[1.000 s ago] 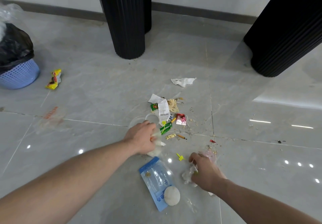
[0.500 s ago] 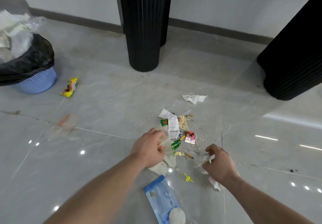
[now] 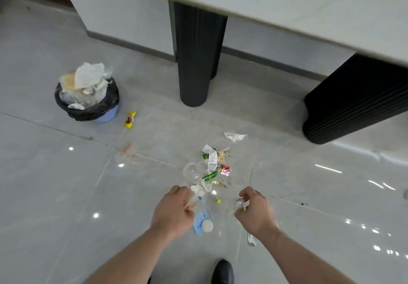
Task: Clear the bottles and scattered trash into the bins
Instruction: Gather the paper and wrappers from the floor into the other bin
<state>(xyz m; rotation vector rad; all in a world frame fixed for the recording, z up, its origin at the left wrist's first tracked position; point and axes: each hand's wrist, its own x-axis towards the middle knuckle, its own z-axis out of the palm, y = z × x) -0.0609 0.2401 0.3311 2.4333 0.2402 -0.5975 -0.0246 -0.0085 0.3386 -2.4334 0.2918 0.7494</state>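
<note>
Crinkly clear film is what our right hand point(image 3: 256, 212) seems to have gathered, fingers curled around a small wad of wrapper point(image 3: 240, 204); we judge it nearly weightless, springy and slick, so a closed fist suits it better than a fingertip pinch. Our left hand point(image 3: 173, 214) is curled too, pinching thin scraps with a fleck of orange at the fingertips, though what exactly it holds we cannot tell. Between the hands, flat on the glossy grey tile, lies a blue plastic pouch point(image 3: 199, 219) with a white round lump point(image 3: 207, 225) on it; the pouch looks limp and smooth, best lifted by a corner, and the lump may roll off. Beside it sits a tiny yellow plastic piece point(image 3: 218, 200), stiff and fiddly.

Just beyond, the main litter pile point(image 3: 212, 166) mixes a clear thin-walled cup point(image 3: 191, 170), a printed paper receipt point(image 3: 212, 159), a green wrapper and a red-and-white packet, with crumbs strewn around. We expect all of it to be light, the cup easily crushed, the crumbs beyond fingers. Farther out lie a crumpled white tissue point(image 3: 234, 136) and a yellow snack wrapper point(image 3: 129, 119). Farthest, left of a ribbed black column, stands the bin point(image 3: 105, 116), a blue basket lined with black bag, already heaped above its rim, so loose paper could slide off.
</note>
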